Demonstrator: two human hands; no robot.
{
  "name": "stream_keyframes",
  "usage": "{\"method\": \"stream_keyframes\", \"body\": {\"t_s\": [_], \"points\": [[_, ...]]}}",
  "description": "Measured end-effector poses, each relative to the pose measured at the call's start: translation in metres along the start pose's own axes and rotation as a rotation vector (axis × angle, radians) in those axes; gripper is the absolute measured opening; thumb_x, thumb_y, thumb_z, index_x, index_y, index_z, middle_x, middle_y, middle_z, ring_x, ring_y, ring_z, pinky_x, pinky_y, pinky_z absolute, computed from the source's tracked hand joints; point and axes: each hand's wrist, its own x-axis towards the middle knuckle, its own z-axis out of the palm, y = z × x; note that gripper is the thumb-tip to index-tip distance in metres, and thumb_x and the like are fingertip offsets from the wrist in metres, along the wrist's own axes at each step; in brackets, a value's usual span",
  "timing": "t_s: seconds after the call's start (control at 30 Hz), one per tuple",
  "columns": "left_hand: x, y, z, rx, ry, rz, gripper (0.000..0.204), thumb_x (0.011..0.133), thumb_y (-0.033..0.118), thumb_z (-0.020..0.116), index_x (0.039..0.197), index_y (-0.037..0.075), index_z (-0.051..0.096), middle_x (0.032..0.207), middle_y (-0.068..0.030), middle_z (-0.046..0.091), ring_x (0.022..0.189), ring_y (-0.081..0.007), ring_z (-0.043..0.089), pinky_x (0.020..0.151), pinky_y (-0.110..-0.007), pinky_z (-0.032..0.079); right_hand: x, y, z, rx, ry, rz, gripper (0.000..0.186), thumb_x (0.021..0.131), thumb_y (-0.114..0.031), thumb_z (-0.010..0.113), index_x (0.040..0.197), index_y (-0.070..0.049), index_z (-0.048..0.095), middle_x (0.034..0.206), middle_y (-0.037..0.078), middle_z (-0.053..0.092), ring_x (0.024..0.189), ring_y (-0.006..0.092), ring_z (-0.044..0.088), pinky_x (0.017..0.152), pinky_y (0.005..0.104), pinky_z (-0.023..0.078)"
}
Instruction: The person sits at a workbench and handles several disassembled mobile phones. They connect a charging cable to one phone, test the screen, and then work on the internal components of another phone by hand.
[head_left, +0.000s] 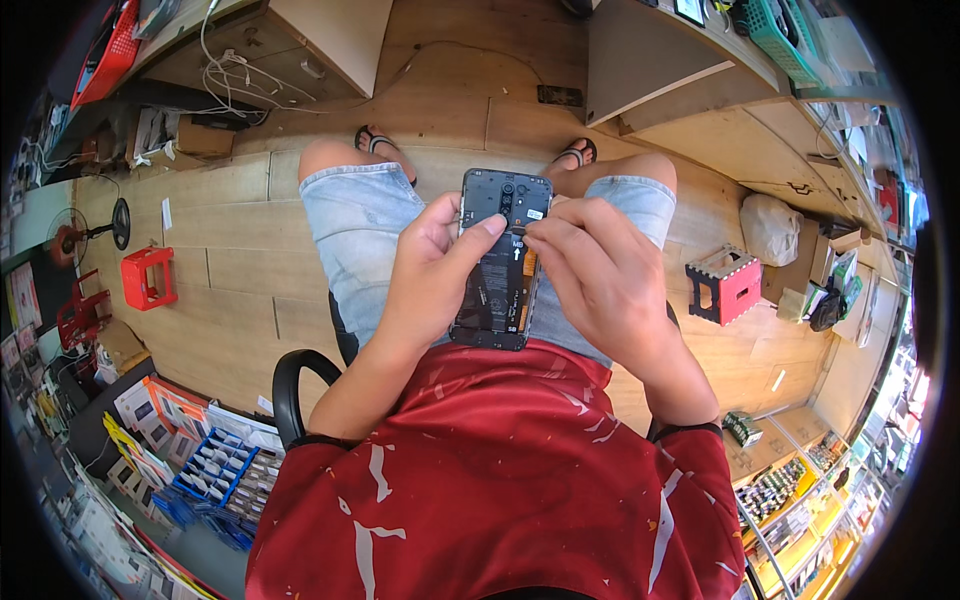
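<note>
A smartphone with its back cover off [492, 290] is held upright over my lap, showing its dark battery, a ribbon cable and the camera cluster near the top. My left hand [440, 262] grips its left side, the thumb lying across the upper part just below the cameras. At the right edge, my right hand [597, 268] has its thumb and fingertips pinched together against the upper half of the phone. Whatever the pinch may hold is too small or too hidden to make out.
Red plastic stools stand on the wooden floor, one at the left [148, 278] and a folding one at the right [724, 285]. A fan [120, 224] is at far left. Desks [330, 45] rise ahead on both sides. Trays of small parts [215, 465] lie behind at the left.
</note>
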Motion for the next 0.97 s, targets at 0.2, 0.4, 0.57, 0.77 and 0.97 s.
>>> {"method": "stream_keyframes", "body": {"t_s": [0.2,0.4,0.57,0.77,0.97], "points": [[-0.001,-0.001,0.0,0.007,0.001,-0.01,0.019,0.108,0.007,0.067,0.125,-0.003,0.064,0.111,-0.0075,0.076,0.093,-0.0089,0.072,0.082,-0.028,0.061,-0.002,-0.001,0.002,-0.003,-0.001,0.024,0.021,0.084,0.0,0.082,0.103,-0.001,0.074,0.099,0.012,0.068,0.081,0.0304,0.069,0.069,0.0399,0.057],[-0.001,-0.002,0.0,0.091,0.017,0.009,0.026,0.108,0.009,0.069,0.13,-0.002,0.065,0.112,-0.0046,0.076,0.095,-0.0068,0.071,0.083,-0.027,0.061,0.002,-0.008,-0.003,0.005,-0.035,0.082,0.017,0.087,0.002,0.081,0.102,-0.001,0.075,0.096,0.012,0.069,0.081,0.0316,0.071,0.069,0.0406,0.059],[0.004,-0.005,0.002,0.009,-0.013,0.009,0.02,0.107,0.005,0.068,0.125,-0.001,0.066,0.111,-0.0065,0.077,0.096,-0.0096,0.072,0.086,-0.028,0.061,-0.003,-0.001,0.002,0.006,0.024,0.06,0.016,0.088,-0.002,0.08,0.103,-0.003,0.075,0.098,0.011,0.069,0.083,0.0308,0.072,0.069,0.0412,0.059],[0.008,-0.008,0.0,0.044,-0.038,0.04,0.018,0.106,0.003,0.068,0.123,-0.002,0.065,0.111,-0.0073,0.077,0.096,-0.0107,0.073,0.086,-0.029,0.061,-0.006,0.0,0.003,0.017,0.07,0.095,0.012,0.09,-0.006,0.08,0.101,-0.004,0.075,0.096,0.01,0.07,0.081,0.0304,0.073,0.068,0.041,0.06],[0.007,-0.018,-0.006,0.081,-0.047,0.074,0.024,0.106,0.004,0.069,0.129,-0.003,0.065,0.115,-0.0075,0.077,0.103,-0.0113,0.072,0.095,-0.03,0.059,-0.018,0.0,0.005,-0.005,0.07,0.087,0.012,0.091,-0.009,0.081,0.102,-0.005,0.076,0.098,0.01,0.072,0.085,0.0296,0.074,0.07,0.0396,0.061]]}}
